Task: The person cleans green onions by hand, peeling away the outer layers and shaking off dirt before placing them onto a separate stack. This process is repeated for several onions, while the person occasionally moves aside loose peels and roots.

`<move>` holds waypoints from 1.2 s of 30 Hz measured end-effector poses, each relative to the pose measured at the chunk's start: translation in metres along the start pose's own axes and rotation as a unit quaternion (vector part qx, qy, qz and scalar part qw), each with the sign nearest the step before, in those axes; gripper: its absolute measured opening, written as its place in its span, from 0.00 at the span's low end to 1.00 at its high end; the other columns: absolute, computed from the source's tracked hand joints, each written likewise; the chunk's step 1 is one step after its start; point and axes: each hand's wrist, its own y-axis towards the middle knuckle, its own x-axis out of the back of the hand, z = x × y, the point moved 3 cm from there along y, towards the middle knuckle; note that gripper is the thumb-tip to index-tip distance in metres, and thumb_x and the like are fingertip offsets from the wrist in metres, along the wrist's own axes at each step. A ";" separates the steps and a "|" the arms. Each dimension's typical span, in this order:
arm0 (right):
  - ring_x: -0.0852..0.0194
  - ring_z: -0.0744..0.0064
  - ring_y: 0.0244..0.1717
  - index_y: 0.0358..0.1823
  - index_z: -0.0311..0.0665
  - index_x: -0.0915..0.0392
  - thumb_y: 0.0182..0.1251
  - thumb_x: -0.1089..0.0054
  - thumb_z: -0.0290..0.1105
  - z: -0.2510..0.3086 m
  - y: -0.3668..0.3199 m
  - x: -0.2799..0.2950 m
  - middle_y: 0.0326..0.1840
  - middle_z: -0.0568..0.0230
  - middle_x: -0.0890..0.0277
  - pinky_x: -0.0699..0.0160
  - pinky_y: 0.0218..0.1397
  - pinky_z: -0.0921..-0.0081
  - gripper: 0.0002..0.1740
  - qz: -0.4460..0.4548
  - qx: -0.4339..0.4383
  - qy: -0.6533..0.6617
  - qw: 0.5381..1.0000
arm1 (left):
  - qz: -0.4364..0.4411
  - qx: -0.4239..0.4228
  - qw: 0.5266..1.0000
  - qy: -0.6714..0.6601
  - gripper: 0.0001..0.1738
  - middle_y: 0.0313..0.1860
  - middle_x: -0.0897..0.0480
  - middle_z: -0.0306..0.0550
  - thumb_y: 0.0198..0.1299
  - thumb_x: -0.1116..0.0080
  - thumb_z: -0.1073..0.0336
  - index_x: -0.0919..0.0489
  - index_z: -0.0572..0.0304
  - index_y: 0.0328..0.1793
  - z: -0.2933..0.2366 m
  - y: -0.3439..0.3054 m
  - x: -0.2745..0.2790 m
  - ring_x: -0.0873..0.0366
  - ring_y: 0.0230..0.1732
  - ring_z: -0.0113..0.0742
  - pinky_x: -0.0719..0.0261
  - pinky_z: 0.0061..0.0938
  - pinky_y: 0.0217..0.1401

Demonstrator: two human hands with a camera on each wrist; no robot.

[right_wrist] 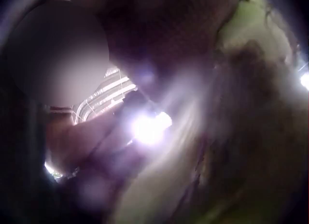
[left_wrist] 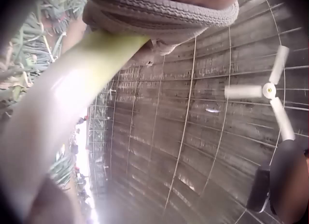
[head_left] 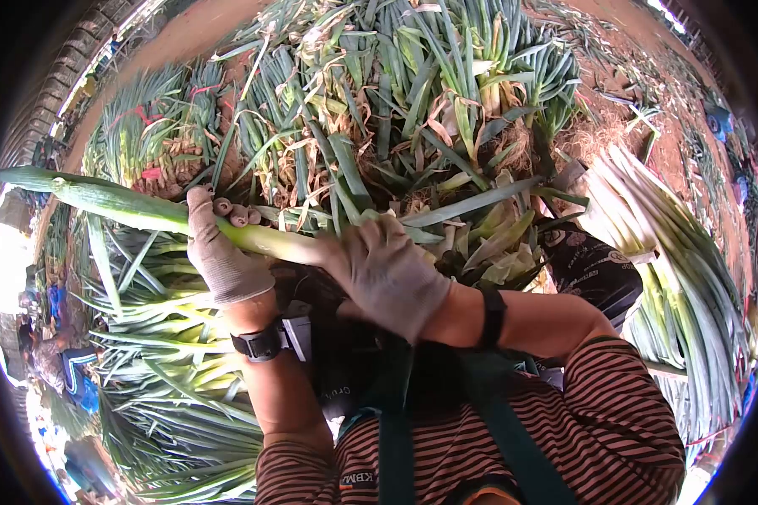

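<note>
A long, thick green onion (head_left: 126,202) lies across the front of the body, its green leaf end out to the left and its pale stalk to the right. My gloved left hand (head_left: 225,261) grips the stalk, the bare fingertips (head_left: 242,216) curled round its far side. At the pale end, my gloved right hand (head_left: 396,278) holds the stalk, with the fingers blurred. In the left wrist view the pale stalk (left_wrist: 63,98) runs down from under the left glove (left_wrist: 159,16). The right wrist view is dark and smeared; the root end is hidden.
A heap of untrimmed green onions (head_left: 396,93) with dry leaves lies ahead. Tied bundles (head_left: 143,126) stand at the far left, and loose green onions (head_left: 177,337) lie left of the body. A stack of pale-stalked green onions (head_left: 674,278) lies to the right.
</note>
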 end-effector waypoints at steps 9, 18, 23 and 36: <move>0.22 0.53 0.21 0.29 0.35 0.25 0.69 0.48 0.54 -0.018 -0.042 -0.004 0.18 0.54 0.27 0.27 0.24 0.59 0.26 0.232 0.036 0.138 0.962 | -0.045 0.080 0.995 -0.042 0.12 0.21 0.31 0.31 0.68 0.42 0.56 0.25 0.55 0.40 0.025 0.033 0.097 0.36 0.20 0.23 0.31 0.21 0.26; 0.32 0.61 0.11 0.45 0.34 0.22 0.61 0.35 0.47 -0.048 -0.122 0.076 0.11 0.63 0.36 0.35 0.16 0.65 0.23 0.211 -0.004 0.209 0.955 | -0.075 0.133 0.984 -0.096 0.13 0.18 0.32 0.31 0.68 0.43 0.57 0.27 0.58 0.36 0.023 0.070 0.159 0.35 0.17 0.22 0.29 0.22 0.24; 0.20 0.60 0.45 0.57 0.37 0.26 0.60 0.35 0.44 -0.098 -0.151 0.106 0.38 0.54 0.21 0.22 0.47 0.66 0.27 0.331 -0.107 -0.034 0.937 | -0.033 0.051 0.991 -0.123 0.09 0.19 0.33 0.32 0.68 0.49 0.63 0.27 0.58 0.35 0.012 0.070 0.188 0.36 0.20 0.23 0.30 0.24 0.28; 0.25 0.81 0.25 0.38 0.40 0.25 0.71 0.67 0.69 0.016 0.008 -0.016 0.24 0.68 0.27 0.22 0.27 0.82 0.37 0.400 -0.159 0.860 0.275 | 0.196 0.087 0.841 -0.496 0.06 0.22 0.29 0.31 0.57 0.44 0.70 0.26 0.63 0.38 0.030 0.036 0.110 0.34 0.22 0.23 0.27 0.23 0.34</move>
